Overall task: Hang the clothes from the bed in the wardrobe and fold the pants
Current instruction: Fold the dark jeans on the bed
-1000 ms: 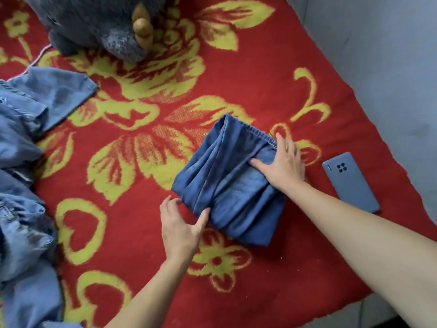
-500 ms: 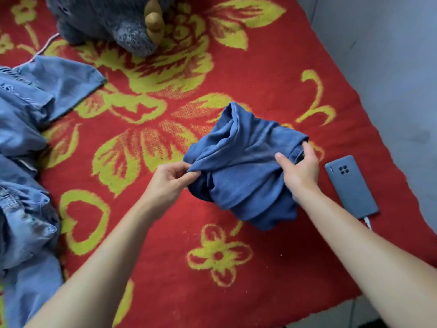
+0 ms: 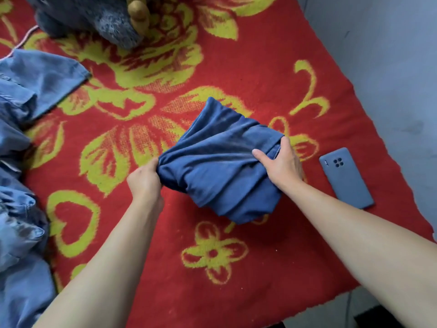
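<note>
Folded dark blue pants (image 3: 220,166) form a thick bundle in the middle of the bed, which is covered by a red blanket with yellow flowers (image 3: 248,74). My left hand (image 3: 144,181) grips the bundle's left corner, fingers tucked under the cloth. My right hand (image 3: 281,164) grips its right end, thumb on top and fingers round the edge. The bundle's near edge hangs a little above the blanket. A heap of lighter blue denim clothes (image 3: 21,162) lies along the bed's left side.
A blue-grey phone (image 3: 345,178) lies face down on the blanket just right of my right hand. A grey plush toy with a tan horn (image 3: 94,17) sits at the bed's far end. A pale wall (image 3: 390,79) runs along the right.
One second ago the pants lay flat with both hands resting on them. Both hands then took hold of the ends and raised the bundle, which now sits lower and more bunched.
</note>
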Demonstrator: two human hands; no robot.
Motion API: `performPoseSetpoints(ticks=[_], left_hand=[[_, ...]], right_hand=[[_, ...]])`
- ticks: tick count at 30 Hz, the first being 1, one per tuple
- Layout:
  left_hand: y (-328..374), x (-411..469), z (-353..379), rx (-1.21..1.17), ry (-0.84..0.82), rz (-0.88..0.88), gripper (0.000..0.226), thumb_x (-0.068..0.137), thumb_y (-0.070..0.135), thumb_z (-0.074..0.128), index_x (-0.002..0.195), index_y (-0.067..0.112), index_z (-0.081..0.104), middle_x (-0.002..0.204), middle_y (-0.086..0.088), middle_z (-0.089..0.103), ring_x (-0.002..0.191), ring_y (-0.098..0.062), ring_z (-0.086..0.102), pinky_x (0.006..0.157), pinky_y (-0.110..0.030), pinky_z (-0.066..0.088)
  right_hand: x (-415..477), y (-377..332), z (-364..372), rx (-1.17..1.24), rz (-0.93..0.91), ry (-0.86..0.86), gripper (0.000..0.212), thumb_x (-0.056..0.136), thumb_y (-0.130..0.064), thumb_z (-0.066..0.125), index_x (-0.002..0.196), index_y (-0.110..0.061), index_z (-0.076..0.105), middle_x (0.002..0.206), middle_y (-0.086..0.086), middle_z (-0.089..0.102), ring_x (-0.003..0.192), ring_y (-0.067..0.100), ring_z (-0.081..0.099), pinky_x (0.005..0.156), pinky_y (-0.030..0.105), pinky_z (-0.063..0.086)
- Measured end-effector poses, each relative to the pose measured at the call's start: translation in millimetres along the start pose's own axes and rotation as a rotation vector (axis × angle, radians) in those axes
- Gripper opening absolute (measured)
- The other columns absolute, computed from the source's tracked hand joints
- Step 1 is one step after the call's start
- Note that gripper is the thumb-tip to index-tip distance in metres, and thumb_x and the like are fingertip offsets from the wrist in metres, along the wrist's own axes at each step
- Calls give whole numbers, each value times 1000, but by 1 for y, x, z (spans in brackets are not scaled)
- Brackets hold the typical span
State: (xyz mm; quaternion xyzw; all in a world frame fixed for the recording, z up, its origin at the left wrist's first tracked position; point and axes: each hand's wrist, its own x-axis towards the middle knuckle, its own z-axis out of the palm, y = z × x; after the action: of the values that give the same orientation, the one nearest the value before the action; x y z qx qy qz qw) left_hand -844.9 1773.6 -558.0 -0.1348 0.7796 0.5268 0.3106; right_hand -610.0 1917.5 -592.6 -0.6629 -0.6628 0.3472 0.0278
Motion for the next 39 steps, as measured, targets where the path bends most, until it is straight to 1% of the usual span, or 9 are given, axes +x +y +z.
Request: performPoseSetpoints(ticks=[3, 8, 12, 15, 19, 22, 25, 32, 39], left_hand=[[-14, -7, -4, 396, 232, 63, 27, 84, 28, 66, 105, 12, 59, 103, -9, 57, 96, -24, 54, 85, -37, 42], [-56, -42, 0, 1190, -40, 998, 52, 95, 45, 41, 144, 28, 41, 155, -13, 29, 143, -33, 26, 110, -53, 23], [-90, -16, 3, 1533, -246, 928, 60, 94, 54, 21, 148, 31, 35, 158, -13, 22, 147, -35, 14, 109, -66, 20], [-95, -16, 0, 1435, -208, 967, 59, 94, 54, 28, 148, 32, 32, 159, -13, 18, 147, -34, 12, 110, -66, 20], [-102, -47, -6, 948, -18, 482, 87, 88, 60, 53, 154, 30, 5, 162, -10, 0, 148, -28, 4, 114, -51, 18], [-106, -68, 4, 423, -17, 94, 103, 83, 52, 66, 154, 23, -2, 161, -9, 14, 146, -24, 19, 114, -33, 19], [-108, -79, 10, 281, -5, 138, 94, 85, 37, 69, 154, 20, 7, 157, -4, 28, 140, -24, 33, 111, -28, 23], [-95, -115, -59, 415, -27, 280, 78, 90, 23, 63, 152, 31, 18, 142, -6, 45, 125, -27, 47, 99, -27, 32], [-121, -210, -200, 522, 92, 230, 69, 94, 26, 58, 151, 38, 20, 103, 0, 41, 95, -33, 56, 80, -29, 35]], right_hand=[[0, -5, 1, -146, -52, 111, 78, 71, -64, 71, 120, -11, 43, 136, 11, 46, 125, 34, 46, 94, 44, 40], [9, -25, 3, -23, -151, 340, 69, 72, -68, 64, 109, -12, 50, 128, 8, 51, 121, 30, 47, 96, 45, 38], [29, -50, -8, -110, -383, 537, 51, 78, -55, 59, 111, -16, 53, 139, 5, 48, 130, 28, 43, 101, 44, 34], [41, -72, 9, -414, -673, 271, 66, 87, -61, 47, 141, -23, 43, 159, 7, 26, 148, 27, 20, 114, 50, 21], [59, -51, 39, -506, -396, -263, 90, 85, -78, 32, 156, -28, 7, 164, 4, 12, 151, 23, 9, 118, 54, 18], [55, -44, 37, -441, -396, -247, 88, 84, -78, 37, 154, -30, 13, 157, 7, 31, 142, 29, 32, 112, 47, 31], [36, -39, 24, -402, -373, -228, 82, 80, -78, 44, 147, -36, 26, 142, 8, 51, 126, 34, 51, 101, 44, 42], [-74, 3, 6, -178, -190, -238, 70, 80, -67, 61, 137, -33, 42, 128, 5, 64, 116, 34, 58, 93, 42, 47], [-231, -12, 2, -268, -375, -333, 78, 87, -63, 52, 152, -42, 13, 139, 8, 54, 120, 34, 56, 94, 42, 45]])
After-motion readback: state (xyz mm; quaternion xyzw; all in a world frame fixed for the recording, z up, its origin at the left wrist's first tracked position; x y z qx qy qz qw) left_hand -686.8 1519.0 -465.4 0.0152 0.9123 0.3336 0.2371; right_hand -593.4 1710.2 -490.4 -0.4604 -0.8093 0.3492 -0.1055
